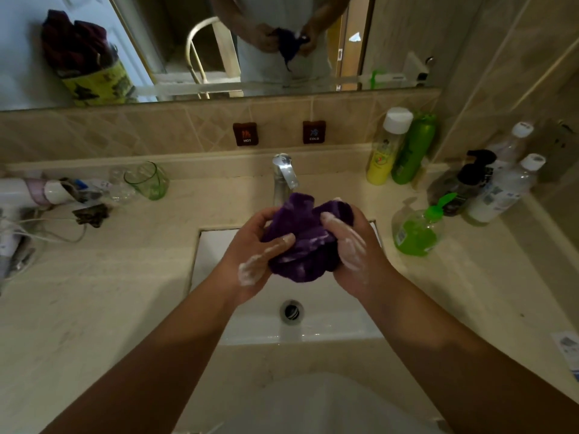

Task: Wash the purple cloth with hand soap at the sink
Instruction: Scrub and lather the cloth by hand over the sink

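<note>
The purple cloth [302, 239] is bunched into a ball above the white sink basin [213, 255], just in front of the chrome faucet [283, 177]. My left hand [257, 255] grips its left side, with white lather on the palm and fingers. My right hand [347, 245] grips the right side, also streaked with lather. Pale soap smears show on the cloth's folds. The hand soap, a clear pump bottle of green liquid [416, 230], stands on the counter to the right of the basin.
The drain [291, 311] lies open below the cloth. Several bottles [401, 145] crowd the back right corner. A green glass [147, 180], a white appliance [28, 192] and cords sit on the left counter. A mirror hangs above the tiled backsplash.
</note>
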